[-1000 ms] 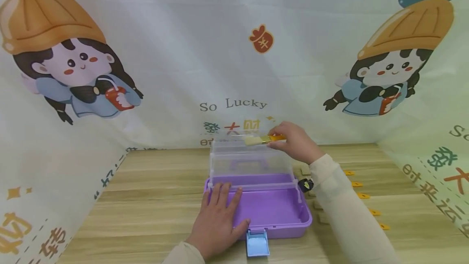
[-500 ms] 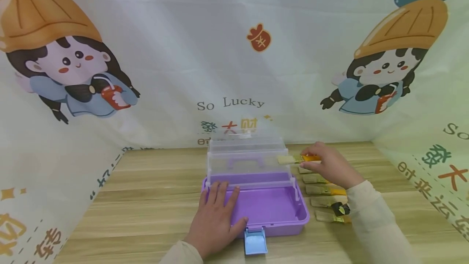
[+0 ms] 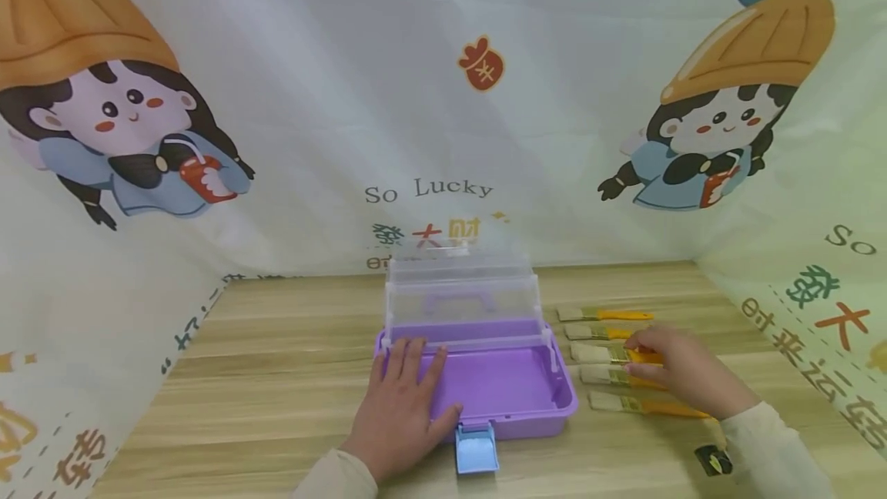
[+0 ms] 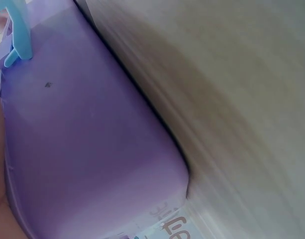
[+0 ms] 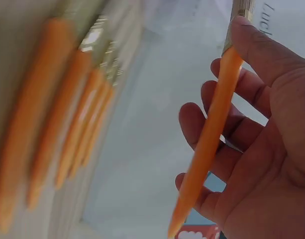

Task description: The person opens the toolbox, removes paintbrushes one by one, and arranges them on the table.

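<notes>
Biggest thing first: the printed backdrop (image 3: 443, 98) with cartoon figures and "So Lucky" lettering stands behind the purple box and wraps round both sides of it. Under the box runs the wooden table (image 3: 277, 376), pale planks. Now the landmark itself, the purple box (image 3: 509, 391), sitting open in the middle of the table, its clear tiered trays (image 3: 460, 295) lifted up at the back and a light blue latch (image 3: 476, 449) hanging off its front edge.

Left hand (image 3: 405, 406) lies flat with straight, spread fingers on the front left part of the box, pressing on the rim and floor, holding nothing. The left wrist view shows only the box's purple wall and the latch close up.

To the right of the box, just beside it, lies a row of brushes (image 3: 603, 316) with orange handles and pale bristles, bristles pointing toward the box. Right hand (image 3: 682, 372) is down over the middle of that row, and it pinches one brush (image 3: 597, 352) by its orange handle: in the right wrist view the thumb (image 5: 256, 50) presses the handle against curled fingers, with the other four brushes blurred alongside. That held brush sits third in the row, level with the box's front tray, at or close to the tabletop; whether it touches the wood I cannot tell.

The two hands are well apart, one on each side of the box's right wall.
</notes>
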`<move>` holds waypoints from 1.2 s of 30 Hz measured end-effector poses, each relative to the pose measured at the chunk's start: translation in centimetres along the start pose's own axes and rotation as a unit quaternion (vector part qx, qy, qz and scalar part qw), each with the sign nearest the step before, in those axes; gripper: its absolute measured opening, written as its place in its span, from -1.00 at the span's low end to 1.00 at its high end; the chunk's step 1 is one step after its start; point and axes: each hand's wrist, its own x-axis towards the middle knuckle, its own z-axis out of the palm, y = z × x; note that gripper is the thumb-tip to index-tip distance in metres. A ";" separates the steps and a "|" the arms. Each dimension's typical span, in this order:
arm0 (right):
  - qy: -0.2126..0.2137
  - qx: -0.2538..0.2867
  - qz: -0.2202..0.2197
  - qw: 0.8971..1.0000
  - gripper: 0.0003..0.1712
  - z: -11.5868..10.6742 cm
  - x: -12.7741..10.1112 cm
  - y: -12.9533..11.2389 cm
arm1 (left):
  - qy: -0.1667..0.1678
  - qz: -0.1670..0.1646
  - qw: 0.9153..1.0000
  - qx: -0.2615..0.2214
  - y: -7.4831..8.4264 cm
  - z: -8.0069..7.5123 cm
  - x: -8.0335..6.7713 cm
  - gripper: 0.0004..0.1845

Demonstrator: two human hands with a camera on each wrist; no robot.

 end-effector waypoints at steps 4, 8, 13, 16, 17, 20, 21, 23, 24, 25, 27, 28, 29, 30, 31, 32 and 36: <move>-0.019 -0.003 -0.012 1.000 -0.76 0.6 -1.3 0.7 | -0.004 -0.006 1.000 0.000 -0.3 -0.1 -0.1 -0.16; -0.049 0.016 -0.034 0.998 -0.78 1.4 -2.3 1.2 | -0.005 -0.008 1.000 -0.002 -0.4 -0.3 -0.2 -0.16; -0.090 0.041 -0.053 0.994 -0.83 2.5 -3.1 1.4 | 0.000 -0.008 1.000 -0.008 -0.3 -0.3 -0.3 -0.17; -0.103 0.050 -0.062 0.991 -0.84 3.1 -3.4 1.4 | 0.008 -0.005 1.000 -0.010 -0.3 -0.2 -0.3 -0.18; -0.107 0.051 -0.062 0.991 -0.85 3.2 -3.6 1.4 | 0.011 -0.005 1.000 -0.010 -0.3 -0.2 -0.3 -0.18; -0.115 0.047 -0.066 0.990 -0.85 3.5 -4.0 1.5 | 0.012 -0.006 1.000 -0.010 -0.2 -0.2 -0.3 -0.18; -0.117 0.041 -0.063 0.990 -0.84 3.6 -4.1 1.6 | 0.012 -0.006 1.000 -0.011 -0.2 -0.2 -0.3 -0.18; -0.120 0.032 -0.057 0.991 -0.81 3.6 -4.3 1.8 | 0.010 -0.007 1.000 -0.010 -0.2 -0.2 -0.4 -0.18; -0.119 0.026 -0.055 0.991 -0.79 3.6 -4.4 1.9 | 0.009 -0.008 1.000 -0.010 -0.2 -0.2 -0.4 -0.18; -0.120 0.022 -0.052 0.991 -0.77 3.6 -4.5 2.1 | 0.009 -0.008 1.000 -0.009 -0.2 -0.2 -0.4 -0.18; -0.123 0.015 -0.045 0.991 -0.74 3.6 -4.6 2.3 | 0.011 -0.009 1.000 -0.006 -0.2 -0.2 -0.4 -0.18; -0.125 0.013 -0.042 0.991 -0.72 3.5 -4.6 2.4 | 0.009 -0.009 1.000 -0.004 -0.2 -0.2 -0.5 -0.18; -0.126 0.010 -0.039 0.991 -0.71 3.5 -4.6 2.4 | 0.009 -0.009 1.000 -0.005 -0.2 -0.2 -0.5 -0.18; -0.128 0.009 -0.038 0.991 -0.71 3.5 -4.7 2.5 | 0.010 -0.009 1.000 -0.006 -0.2 -0.2 -0.5 -0.18; -0.129 0.007 -0.037 0.991 -0.71 3.5 -4.7 2.6 | 0.009 -0.009 1.000 -0.008 -0.2 -0.2 -0.6 -0.18; -0.129 0.005 -0.035 0.991 -0.71 3.5 -4.8 2.6 | 0.007 -0.009 1.000 -0.010 -0.1 -0.2 -0.6 -0.18; -0.123 -0.009 -0.037 0.992 -0.73 3.5 -4.9 2.8 | 0.002 -0.009 1.000 -0.015 0.0 -0.1 -0.6 -0.18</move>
